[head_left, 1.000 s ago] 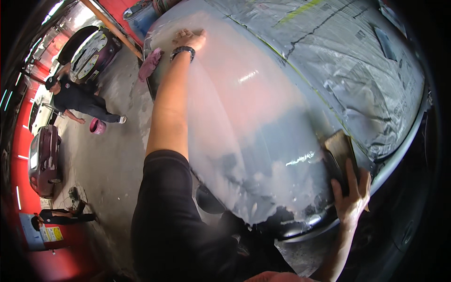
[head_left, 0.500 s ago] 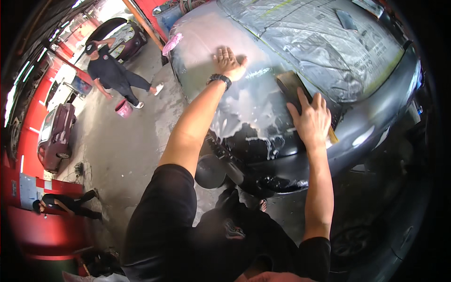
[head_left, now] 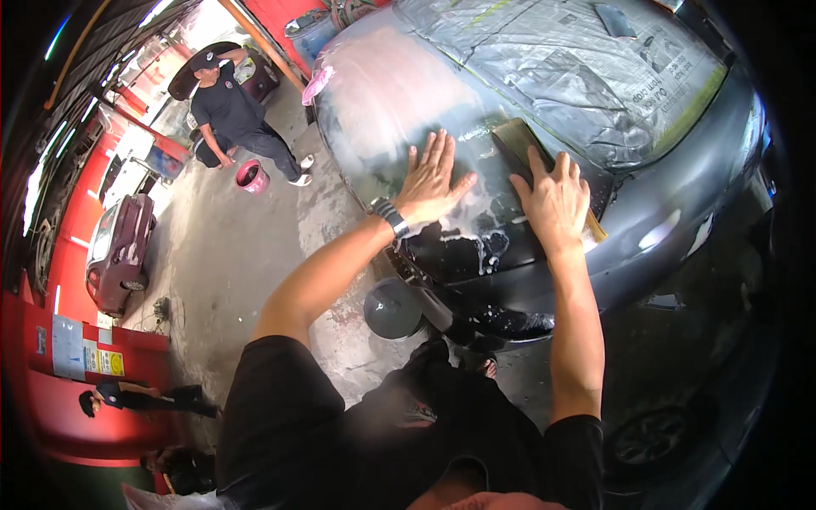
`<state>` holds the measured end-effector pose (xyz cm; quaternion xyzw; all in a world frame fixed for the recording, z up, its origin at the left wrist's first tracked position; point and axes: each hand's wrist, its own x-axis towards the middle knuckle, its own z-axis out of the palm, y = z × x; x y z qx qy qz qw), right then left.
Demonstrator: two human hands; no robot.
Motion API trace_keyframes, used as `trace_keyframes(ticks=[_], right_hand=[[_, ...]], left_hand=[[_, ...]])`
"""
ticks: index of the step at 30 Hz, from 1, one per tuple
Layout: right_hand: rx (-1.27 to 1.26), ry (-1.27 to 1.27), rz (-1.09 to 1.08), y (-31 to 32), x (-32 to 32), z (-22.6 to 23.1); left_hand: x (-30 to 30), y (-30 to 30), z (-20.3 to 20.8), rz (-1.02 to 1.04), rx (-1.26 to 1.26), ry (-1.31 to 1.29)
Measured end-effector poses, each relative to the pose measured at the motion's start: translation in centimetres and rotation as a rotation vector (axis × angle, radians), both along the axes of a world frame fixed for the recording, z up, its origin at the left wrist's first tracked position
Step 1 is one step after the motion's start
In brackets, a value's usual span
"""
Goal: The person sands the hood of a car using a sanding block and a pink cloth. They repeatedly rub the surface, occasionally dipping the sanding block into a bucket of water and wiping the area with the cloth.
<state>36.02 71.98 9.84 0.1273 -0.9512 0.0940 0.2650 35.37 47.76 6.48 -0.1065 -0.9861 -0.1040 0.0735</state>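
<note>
My left hand [head_left: 433, 182] lies flat with fingers spread on the wet bonnet [head_left: 408, 81] of a dark grey car, its surface pale pinkish toward the far side. A dark banded watch or bracelet [head_left: 390, 218] circles that wrist. My right hand [head_left: 558, 202] holds a long, dark sanding block [head_left: 515, 146] with a tan edge, its fingers and thumb pressed over it. The block rests on the bonnet below the windscreen; most of its middle is hidden under the hand. Whitish runny residue [head_left: 491, 244] streaks the dark paint near the front edge.
Plastic film and newspaper [head_left: 586, 85] cover the windscreen. A pink cloth [head_left: 318, 86] lies on the bonnet's far left edge. A dark round container [head_left: 393, 308] stands by the bumper. Left, a person [head_left: 229, 106] stands near a pink bucket [head_left: 252, 177]; a maroon car [head_left: 119, 255] is parked beyond.
My left hand has slid toward me over the bonnet, closer to the sanding block. My right hand and the block have shifted slightly away from me. The view has turned a little.
</note>
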Motion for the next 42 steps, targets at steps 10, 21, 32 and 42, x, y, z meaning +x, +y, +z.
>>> trace_keyframes(ticks=[10, 21, 32, 42], right_hand=[[0.029, -0.011, -0.017, -1.9, 0.0, 1.6], [0.051, -0.166, -0.084, -2.7, -0.8, 1.9], [0.063, -0.124, -0.117, -2.6, -0.8, 1.6], [0.019, 0.017, -0.025, -1.6, 0.1, 1.7]], left_hand=[[-24.6, -16.5, -0.3, 0.161, -0.086, 0.000], [-44.1, -32.2, 0.6, 0.506, 0.032, -0.091], [-41.2, -27.6, 0.7, 0.670, 0.072, -0.093], [-25.1, -13.2, 1.0, 0.550, 0.071, -0.072]])
